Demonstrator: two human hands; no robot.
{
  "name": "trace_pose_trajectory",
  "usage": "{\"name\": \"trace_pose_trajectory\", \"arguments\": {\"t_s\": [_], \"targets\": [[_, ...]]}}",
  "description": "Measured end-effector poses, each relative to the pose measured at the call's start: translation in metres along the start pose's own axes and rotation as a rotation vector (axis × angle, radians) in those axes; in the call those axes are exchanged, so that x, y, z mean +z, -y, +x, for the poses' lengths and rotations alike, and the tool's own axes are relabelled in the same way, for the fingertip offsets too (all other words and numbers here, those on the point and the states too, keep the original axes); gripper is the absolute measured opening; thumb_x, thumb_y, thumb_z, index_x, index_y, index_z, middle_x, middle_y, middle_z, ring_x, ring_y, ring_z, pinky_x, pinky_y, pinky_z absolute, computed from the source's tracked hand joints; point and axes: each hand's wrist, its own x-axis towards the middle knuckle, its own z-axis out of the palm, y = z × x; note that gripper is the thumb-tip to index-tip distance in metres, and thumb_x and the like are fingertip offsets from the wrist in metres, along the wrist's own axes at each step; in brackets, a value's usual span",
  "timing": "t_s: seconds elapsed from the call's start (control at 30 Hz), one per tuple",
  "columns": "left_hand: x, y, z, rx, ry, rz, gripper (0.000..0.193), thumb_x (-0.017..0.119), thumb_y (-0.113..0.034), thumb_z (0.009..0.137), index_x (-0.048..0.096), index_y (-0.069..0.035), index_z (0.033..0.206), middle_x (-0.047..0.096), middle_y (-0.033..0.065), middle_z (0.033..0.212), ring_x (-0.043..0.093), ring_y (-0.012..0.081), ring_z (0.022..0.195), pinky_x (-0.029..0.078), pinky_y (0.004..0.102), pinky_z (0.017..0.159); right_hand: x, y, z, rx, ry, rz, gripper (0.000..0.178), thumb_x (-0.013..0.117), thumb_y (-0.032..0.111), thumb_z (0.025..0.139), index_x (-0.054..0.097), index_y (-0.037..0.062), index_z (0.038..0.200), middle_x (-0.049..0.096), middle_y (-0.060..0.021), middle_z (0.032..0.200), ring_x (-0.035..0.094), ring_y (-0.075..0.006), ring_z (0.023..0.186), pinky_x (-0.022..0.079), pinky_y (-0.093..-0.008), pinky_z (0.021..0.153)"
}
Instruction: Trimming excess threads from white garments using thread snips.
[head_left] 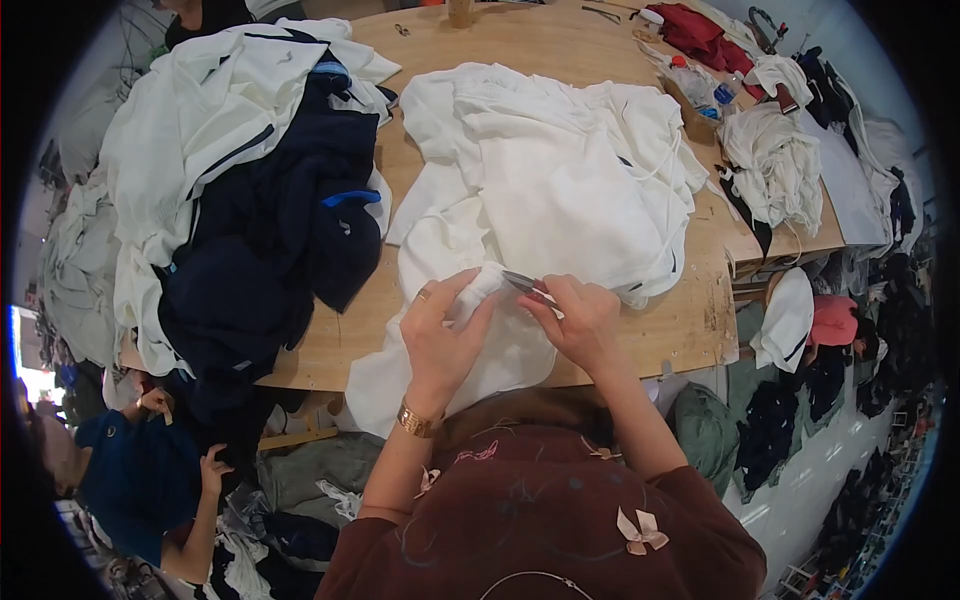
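Note:
A white garment [570,190] lies spread in loose folds on the wooden table [670,345] before me. My left hand [442,335] pinches a gathered bit of its near part between thumb and fingers. My right hand [582,318] is closed around small dark thread snips [519,281], which point left. Their tip meets the cloth right by my left fingertips. Whether the blades are apart cannot be made out. Part of the white cloth hangs over the table's near edge, under my left forearm.
Left on the table is a heap of white garments [215,110] and navy garments [290,190]. At the right stand a basket [697,120] with bottles and a bundle of white cloth [772,165]. A co-worker in a blue top [125,480] is at the lower left.

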Motion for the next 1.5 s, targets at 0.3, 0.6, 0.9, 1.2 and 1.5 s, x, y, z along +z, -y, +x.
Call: {"name": "trace_pose_trajectory", "arguments": {"t_s": [0.3, 0.6, 0.9, 1.2, 1.5], "targets": [[-0.001, 0.0, -0.001, 0.006, 0.019, -0.012, 0.029, 0.077, -0.009, 0.068, 0.066, -0.004, 0.096, 0.057, 0.0052, 0.069, 0.045, 0.012, 0.053, 0.037, 0.0246, 0.049, 0.008, -0.001, 0.002, -0.013, -0.064, 0.071, 0.028, 0.068, 0.033, 0.078, 0.056, 0.0083, 0.077, 0.055, -0.0022, 0.063, 0.052, -0.0208, 0.047, 0.039, -0.0296, 0.043], [0.0, 0.003, -0.002, -0.019, -0.008, -0.006, 0.027, 0.077, -0.013, 0.07, 0.066, -0.002, 0.092, 0.06, 0.0076, 0.07, 0.051, 0.0144, 0.056, 0.039, 0.0265, 0.051, 0.001, 0.007, 0.006, 0.366, -0.064, 0.494, 0.025, 0.067, 0.026, 0.081, 0.057, 0.0036, 0.085, 0.055, -0.0066, 0.059, 0.052, -0.0206, 0.046, 0.039, -0.0289, 0.044], [0.0, -0.002, -0.001, -0.035, -0.017, 0.061, 0.021, 0.076, -0.014, 0.069, 0.061, -0.002, 0.078, 0.061, 0.0104, 0.071, 0.056, 0.0219, 0.058, 0.043, 0.0299, 0.052, 0.004, 0.012, 0.003, 0.254, 0.034, 0.376, 0.03, 0.063, 0.034, 0.083, 0.054, 0.0059, 0.079, 0.053, -0.0069, 0.057, 0.053, -0.0244, 0.045, 0.039, -0.0322, 0.042], [0.007, 0.005, -0.005, 0.058, -0.074, 0.129, 0.026, 0.078, -0.012, 0.067, 0.053, -0.004, 0.07, 0.053, 0.0095, 0.062, 0.051, 0.0234, 0.052, 0.04, 0.0314, 0.048, 0.008, 0.024, 0.0, 0.221, 0.024, 0.301, 0.029, 0.062, 0.032, 0.084, 0.052, 0.0064, 0.076, 0.053, -0.0071, 0.057, 0.053, -0.0249, 0.045, 0.038, -0.0328, 0.04], [0.008, 0.007, -0.005, 0.166, -0.113, 0.166, 0.026, 0.078, -0.011, 0.065, 0.053, -0.004, 0.071, 0.052, 0.0092, 0.062, 0.051, 0.0239, 0.052, 0.039, 0.0327, 0.047, 0.011, 0.024, 0.002, 0.176, 0.0, 0.234, 0.029, 0.062, 0.031, 0.084, 0.05, 0.0067, 0.075, 0.054, -0.0075, 0.058, 0.054, -0.0256, 0.046, 0.038, -0.0334, 0.04]]}}
